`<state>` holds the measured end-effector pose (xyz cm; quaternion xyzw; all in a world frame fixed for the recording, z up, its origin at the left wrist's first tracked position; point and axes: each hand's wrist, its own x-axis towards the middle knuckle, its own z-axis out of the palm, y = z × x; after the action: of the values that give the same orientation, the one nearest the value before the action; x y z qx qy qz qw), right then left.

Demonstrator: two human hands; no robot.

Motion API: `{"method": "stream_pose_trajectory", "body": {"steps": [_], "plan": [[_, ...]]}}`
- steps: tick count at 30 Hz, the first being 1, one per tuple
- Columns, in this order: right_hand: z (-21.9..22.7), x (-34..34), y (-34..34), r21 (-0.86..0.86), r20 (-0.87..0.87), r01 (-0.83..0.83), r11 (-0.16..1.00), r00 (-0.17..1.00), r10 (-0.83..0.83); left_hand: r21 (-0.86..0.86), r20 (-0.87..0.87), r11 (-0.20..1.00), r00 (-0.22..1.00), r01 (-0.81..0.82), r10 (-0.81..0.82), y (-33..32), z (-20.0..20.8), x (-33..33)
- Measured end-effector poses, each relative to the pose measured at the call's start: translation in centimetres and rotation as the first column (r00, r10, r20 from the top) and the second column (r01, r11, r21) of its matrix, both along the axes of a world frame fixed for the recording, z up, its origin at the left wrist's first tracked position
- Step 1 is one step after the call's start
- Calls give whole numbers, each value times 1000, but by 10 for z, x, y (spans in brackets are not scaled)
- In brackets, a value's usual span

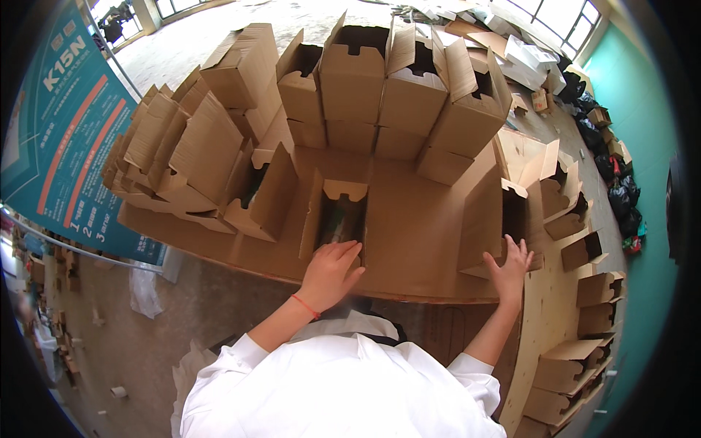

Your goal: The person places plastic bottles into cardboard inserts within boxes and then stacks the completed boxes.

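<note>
In front of me an open cardboard box [312, 212] stands on the cardboard-covered table. Inside it lies something green and whitish [336, 223], too shaded to make out. My left hand [332, 276], with a red cord at the wrist, rests at the near end of this box; its fingers are stretched out and the thumb is apart. Farther right is a second open box [482, 223] with a dark inside. At its near side my right hand [510, 269] has its fingers spread and touches the cardboard. Neither hand grasps anything that I can see.
Stacked open boxes [354, 80] line the table's far side. Another open box [274, 197] and flattened-looking cartons [197, 150] crowd the left. More boxes stand on a wooden board [537, 321] at right. A teal banner [80, 139] rises at far left.
</note>
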<state>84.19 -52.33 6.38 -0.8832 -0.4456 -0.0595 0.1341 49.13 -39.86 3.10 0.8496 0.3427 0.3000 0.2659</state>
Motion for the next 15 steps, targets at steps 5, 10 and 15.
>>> {"method": "stream_pose_trajectory", "body": {"steps": [5, 10, 15], "plan": [[23, -45, 23, 68, 20, -221, 973, 975, 220, -6, 70, 1000, 997, 19, -19, 4, 5, 26], [34, -112, 37, 328, -39, -453, 829, 870, 491, -42, 163, 988, 977, 147, -139, 10, 29, 53], [29, -153, 32, 343, 2, -579, 739, 788, 616, -44, 160, 976, 966, 214, -204, 17, 26, 75]]}}
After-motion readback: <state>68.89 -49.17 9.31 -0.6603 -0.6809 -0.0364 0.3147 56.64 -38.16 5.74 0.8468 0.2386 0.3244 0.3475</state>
